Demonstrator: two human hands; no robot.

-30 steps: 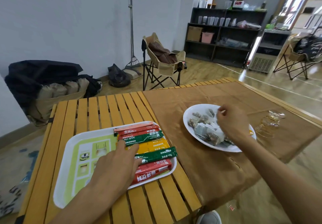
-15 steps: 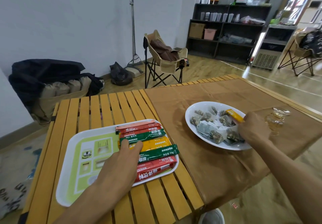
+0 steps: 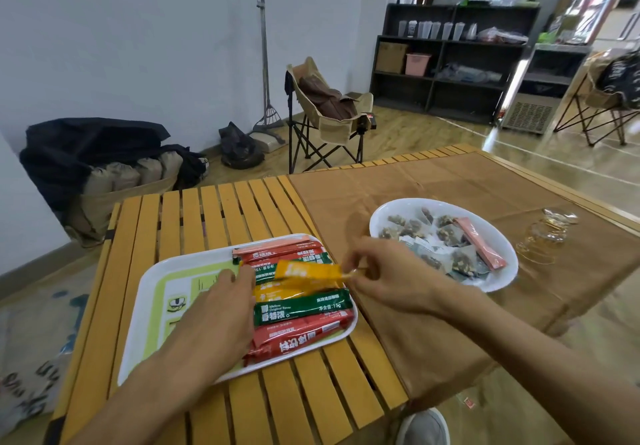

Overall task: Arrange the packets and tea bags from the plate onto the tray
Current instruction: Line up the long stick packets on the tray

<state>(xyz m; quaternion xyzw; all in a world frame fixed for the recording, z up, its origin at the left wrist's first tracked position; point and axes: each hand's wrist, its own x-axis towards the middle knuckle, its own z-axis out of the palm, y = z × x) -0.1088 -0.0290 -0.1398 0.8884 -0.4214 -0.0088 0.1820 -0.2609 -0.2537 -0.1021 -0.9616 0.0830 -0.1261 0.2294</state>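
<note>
Fingers [image 3: 360,273] of right hand [image 3: 391,278] pinched on one end of orange packet [image 3: 306,270] — held level just above the row of packets [image 3: 298,309] on white tray [image 3: 152,306]. Left hand [image 3: 214,316] laid flat, fingers straight and together, resting on the row's left ends. On white plate [image 3: 498,282], to the right on brown cloth [image 3: 433,185]: tea bags [image 3: 450,237] and one pink packet [image 3: 479,242].

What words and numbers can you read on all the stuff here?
"Mellow Original flavor", partly blurred: green packet on the tray.
"15g", after Chinese characters too small to read: same green packet.
Large white Chinese characters, upside down, unreadable to me: red packet.
Print too blurred to read: orange packet pinched in the right hand.
Print too small: pink packet on the plate.
</note>
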